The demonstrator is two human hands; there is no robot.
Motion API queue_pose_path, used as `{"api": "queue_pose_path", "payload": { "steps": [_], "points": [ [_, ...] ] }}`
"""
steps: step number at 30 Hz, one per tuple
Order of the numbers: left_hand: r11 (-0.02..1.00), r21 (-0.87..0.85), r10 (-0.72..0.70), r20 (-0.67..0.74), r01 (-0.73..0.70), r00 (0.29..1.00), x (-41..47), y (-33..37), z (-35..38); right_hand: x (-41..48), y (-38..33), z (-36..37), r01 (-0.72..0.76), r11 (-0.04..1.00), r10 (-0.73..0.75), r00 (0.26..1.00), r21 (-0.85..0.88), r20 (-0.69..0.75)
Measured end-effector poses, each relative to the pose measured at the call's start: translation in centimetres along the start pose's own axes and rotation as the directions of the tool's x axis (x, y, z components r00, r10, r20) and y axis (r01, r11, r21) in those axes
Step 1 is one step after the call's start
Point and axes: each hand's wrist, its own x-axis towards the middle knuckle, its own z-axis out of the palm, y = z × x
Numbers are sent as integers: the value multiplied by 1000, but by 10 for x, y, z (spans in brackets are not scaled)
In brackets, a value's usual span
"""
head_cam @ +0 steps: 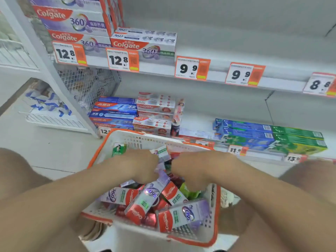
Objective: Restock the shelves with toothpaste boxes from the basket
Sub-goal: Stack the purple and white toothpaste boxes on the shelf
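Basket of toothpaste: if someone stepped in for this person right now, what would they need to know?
Left hand and right hand: both down in the basket among the boxes, fingers curled; blur hides what either grips.
Colgate 360 boxes lie piled loosely in the basket.
Done: Colgate stacks stand on the upper shelf behind the 12.8 tags.
Left: that shelf is bare behind the 9.9 tags; the basket's boxes need shelving.

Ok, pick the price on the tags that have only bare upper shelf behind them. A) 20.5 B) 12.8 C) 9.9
C: the 9.9 tags hang on the edge of the upper shelf with no stock behind them, while the Colgate 360 boxes stand behind the 12.8 tags.
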Motion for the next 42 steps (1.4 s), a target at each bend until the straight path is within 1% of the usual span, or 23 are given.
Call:
{"api": "queue_pose_path", "payload": {
  "steps": [2, 4, 7, 10, 13, 15, 17, 20, 22, 24, 26, 27, 28, 29, 30, 32, 33, 34, 36, 38, 39, 40, 42],
  "points": [
    [1000, -2, 5, 83, -5, 997, 8, 12, 26, 10, 4, 40, -24, 998, 29, 995, -52, 99],
    [1000, -12, -12, 115, 14, 993, 14, 18, 48, 25, 10, 80, -19, 998, 26, 993, -56, 119],
    [997, -67, -34, 148, 45, 988, 22, 19, 73, 43, 13, 130, -13, 1000, 14, 997, -13, 82],
    [978, -185, -61, 192, 97, 980, 30, 19, 92, 57, 10, 173, -54, 998, 55, 998, -14, 28],
    [943, -296, -114, 141, 152, 983, 36, 20, 105, 62, 4, 191, -78, 997, 78, 996, 13, -35],
    [905, -382, -146, 129, 185, 981, 37, 20, 110, 67, 5, 194, -87, 995, 89, 994, 41, -62],
    [843, -490, -183, 127, 222, 975, 38, 19, 115, 71, 7, 190, -98, 994, 101, 993, 50, -61],
    [678, -681, -251, 138, 276, 958, 43, 14, 125, 72, 11, 168, -115, 991, 110, 991, -74, -76],
    [590, -759, -285, 123, 275, 950, 46, 10, 124, 70, 17, 150, -98, 991, 88, 990, -91, -115],
    [527, -810, -287, 113, 255, 951, 47, 8, 120, 65, 27, 133, -103, 991, 89, 984, -85, -154],
    [499, -837, -283, 87, 224, 955, 43, 9, 111, 54, 38, 115, -144, 989, 136, 976, -34, -168],
    [499, -841, -284, 67, 207, 956, 40, 9, 104, 48, 43, 105, -181, 983, 182, 972, 24, -145],
    [497, -849, -292, 31, 180, 956, 38, 8, 96, 41, 49, 95, -217, 970, 228, 969, 107, -99],
    [472, -870, -304, -9, 143, 952, 34, 6, 85, 34, 56, 84, -241, 947, 258, 964, 214, -56],
    [421, -902, -328, -51, 97, 943, 31, 4, 73, 27, 63, 73, -248, 912, 275, 961, 326, -37],
    [261, -965, -401, -110, -2, 909, 21, -4, 44, 12, 71, 54, -220, 805, 288, 957, 551, -38],
    [161, -986, -432, -112, -45, 895, 18, -9, 31, 6, 74, 45, -206, 716, 301, 953, 667, -29],
    [69, -995, -460, -101, -77, 882, 14, -14, 18, 1, 76, 38, -187, 599, 314, 949, 778, -14],
    [-67, -990, -505, -74, -125, 860, 8, -23, -4, -7, 78, 27, -92, 330, 314, 949, 940, -17],
    [-208, -960, -521, -52, -186, 852, 3, -30, -20, -12, 82, 15, 22, 53, 261, 965, 998, -35],
    [-280, -933, -508, -55, -224, 860, -1, -31, -25, -14, 80, 9, 94, -55, 229, 970, 994, -79],
    [-334, -908, -496, -61, -255, 866, -5, -31, -31, -15, 78, 3, 162, -132, 230, 965, 978, -129],
    [-408, -875, -437, -65, -262, 897, -16, -31, -44, -14, 74, -7, 254, -187, 314, 931, 949, -188]
  ]
}}
